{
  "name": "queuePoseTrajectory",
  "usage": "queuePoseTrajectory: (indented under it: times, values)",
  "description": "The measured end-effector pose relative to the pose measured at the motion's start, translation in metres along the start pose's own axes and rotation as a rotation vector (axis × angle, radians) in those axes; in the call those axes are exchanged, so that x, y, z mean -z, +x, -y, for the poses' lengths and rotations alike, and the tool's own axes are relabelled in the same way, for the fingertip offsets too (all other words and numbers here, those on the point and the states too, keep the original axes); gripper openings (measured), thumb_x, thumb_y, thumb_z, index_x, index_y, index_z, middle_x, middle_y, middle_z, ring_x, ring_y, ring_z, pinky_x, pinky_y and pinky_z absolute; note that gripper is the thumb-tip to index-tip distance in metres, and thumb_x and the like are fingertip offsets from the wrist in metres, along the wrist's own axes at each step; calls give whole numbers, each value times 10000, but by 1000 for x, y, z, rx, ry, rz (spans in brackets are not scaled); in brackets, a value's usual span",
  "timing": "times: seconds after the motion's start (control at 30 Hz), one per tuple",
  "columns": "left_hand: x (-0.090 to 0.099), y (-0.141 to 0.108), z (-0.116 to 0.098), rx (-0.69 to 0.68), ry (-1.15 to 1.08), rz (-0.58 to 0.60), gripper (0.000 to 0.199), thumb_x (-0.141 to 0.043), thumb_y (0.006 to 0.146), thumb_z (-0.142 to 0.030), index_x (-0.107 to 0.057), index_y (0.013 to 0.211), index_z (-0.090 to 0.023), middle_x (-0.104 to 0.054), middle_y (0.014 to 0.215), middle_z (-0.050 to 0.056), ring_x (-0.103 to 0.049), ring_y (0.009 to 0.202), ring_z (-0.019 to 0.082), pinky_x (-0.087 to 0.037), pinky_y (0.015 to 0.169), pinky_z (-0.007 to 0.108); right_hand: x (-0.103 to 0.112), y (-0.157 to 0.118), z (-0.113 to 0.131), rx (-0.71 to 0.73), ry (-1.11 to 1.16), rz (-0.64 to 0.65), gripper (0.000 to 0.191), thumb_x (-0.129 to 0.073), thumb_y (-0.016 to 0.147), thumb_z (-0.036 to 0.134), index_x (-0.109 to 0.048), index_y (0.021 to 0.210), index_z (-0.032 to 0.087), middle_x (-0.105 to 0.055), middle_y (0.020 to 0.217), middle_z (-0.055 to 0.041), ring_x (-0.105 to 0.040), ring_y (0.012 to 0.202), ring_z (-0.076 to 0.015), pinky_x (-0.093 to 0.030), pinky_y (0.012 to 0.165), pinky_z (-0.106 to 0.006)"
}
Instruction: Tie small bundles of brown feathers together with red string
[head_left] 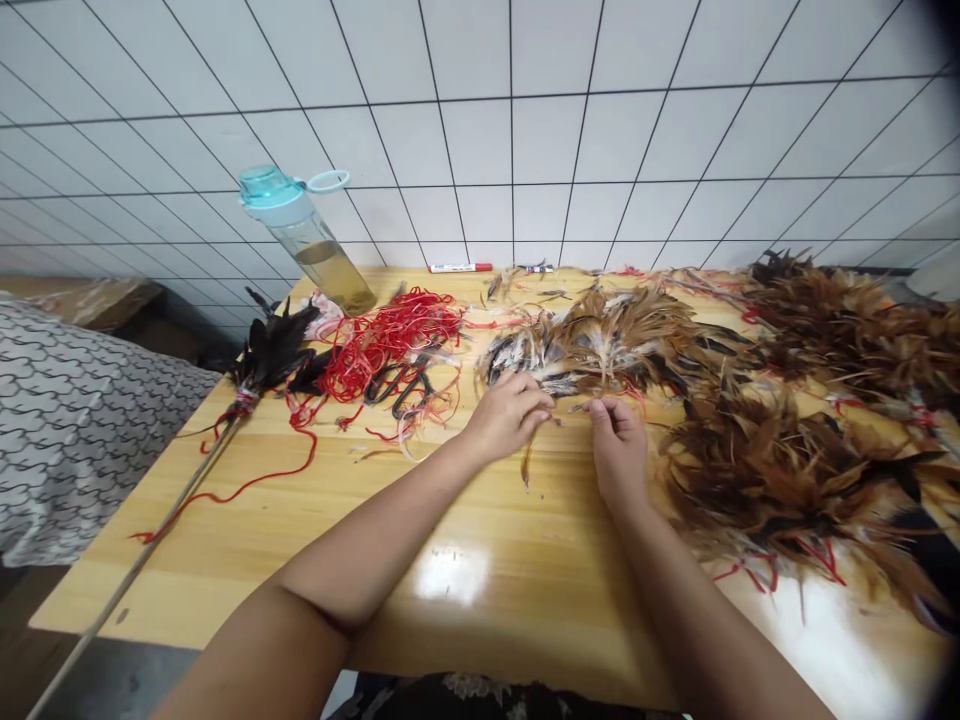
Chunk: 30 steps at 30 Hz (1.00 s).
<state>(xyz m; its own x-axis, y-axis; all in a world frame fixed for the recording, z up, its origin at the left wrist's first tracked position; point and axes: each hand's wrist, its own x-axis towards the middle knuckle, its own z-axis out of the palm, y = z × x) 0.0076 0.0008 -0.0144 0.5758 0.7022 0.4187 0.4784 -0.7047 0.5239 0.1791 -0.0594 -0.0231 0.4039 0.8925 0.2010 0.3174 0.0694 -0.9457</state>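
In the head view, the left hand (510, 415) is held at the near edge of a bunch of brown and black feathers (592, 340), which lies towards the middle of a wooden table (247, 560). Its fingers are curled in and rest against the feathers, but whether anything is gripped cannot be told. A thin loose feather (526, 465) hangs just below these fingers. The right hand (617, 450) is placed just to the right, with its fingertips (600, 408) drawn together in a small pinch at the bunch's near edge. Whether anything is caught in that pinch is too small to tell.

Two large heaps of feathers (795, 480) are spread over the right of the table, with one at the far right and one nearer, and both crowd against the bunch. To the left, a tangle of red string (390, 345) lies around and partly over a pair of scissors (397, 388). Further left, a dark feather duster (274, 350) is laid on a long stick (142, 565), which runs past the near left corner of the table. A clear water bottle (311, 240) with a teal lid is seen at the far left, and a marker pen (461, 268) lies along the far edge. White tiles (510, 130) fill the wall beyond, and a patterned grey cloth (82, 430) is seen off the table's left side.
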Motion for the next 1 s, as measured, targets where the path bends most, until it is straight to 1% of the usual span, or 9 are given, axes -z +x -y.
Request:
queuePoseTrajectory:
  times: [0.07, 0.13, 0.27, 0.37, 0.47, 0.6, 0.8, 1.0]
  values:
    - [-7, -1, -2, -40, 47, 27, 197, -531, 897, -266, -676, 1010, -195, -611, 960, 79, -498, 935, 194, -426, 840, 325, -3, -2, 1, -3, 1, 2, 245, -491, 874, 403, -581, 788, 191, -600, 752, -15, -549, 743, -162, -450, 726, -300]
    - [-12, -1, -4, -60, 91, 53, 192, -524, 901, -262, -678, 998, -199, -608, 944, 75, -479, 915, 196, -421, 810, 311, -6, -4, 0, 20, -15, 19, 226, -503, 870, 385, -587, 789, 191, -606, 763, -16, -552, 749, -163, -449, 738, -305]
    - [-16, 3, -7, -61, 137, 79, 193, -489, 913, -235, -670, 861, -193, -603, 895, 71, -459, 881, 196, -406, 782, 303, -8, -5, -4, 67, -74, 34, 214, -500, 878, 361, -593, 786, 192, -612, 757, -14, -553, 736, -161, -443, 726, -304]
    - [-15, 4, -7, -51, 115, 57, 184, -470, 917, -216, -629, 830, -183, -603, 896, 69, -466, 885, 195, -403, 809, 316, -7, -5, -6, 60, -80, 27, 224, -498, 879, 372, -592, 783, 193, -625, 763, -17, -561, 733, -164, -447, 717, -305]
    - [-11, 3, -6, -42, 36, 20, 141, -453, 916, -189, -574, 844, -176, -610, 901, 63, -497, 902, 189, -402, 853, 331, -7, -4, -7, 64, -81, 12, 237, -499, 878, 386, -593, 777, 194, -632, 759, -22, -563, 713, -169, -445, 694, -306]
    - [-7, 1, -5, -10, -29, -26, 141, -420, 938, -215, -541, 874, -179, -610, 856, 47, -520, 853, 176, -415, 808, 315, -7, -4, -8, 129, -145, 34, 224, -498, 886, 373, -599, 781, 202, -617, 740, -15, -550, 697, -168, -436, 678, -304]
    - [-5, 1, -3, -109, -25, -49, 182, -411, 957, -240, -558, 871, -175, -627, 848, 46, -525, 831, 163, -415, 796, 292, -8, -6, -6, 246, -272, 112, 214, -488, 893, 327, -600, 757, 205, -565, 693, -11, -516, 669, -168, -403, 648, -302]
    - [1, 3, -3, -161, 21, -73, 201, -408, 957, -234, -565, 851, -168, -635, 848, 63, -521, 814, 167, -411, 785, 303, -9, -6, -5, 259, -299, 145, 207, -484, 888, 312, -608, 759, 208, -567, 685, -14, -510, 651, -168, -390, 632, -300]
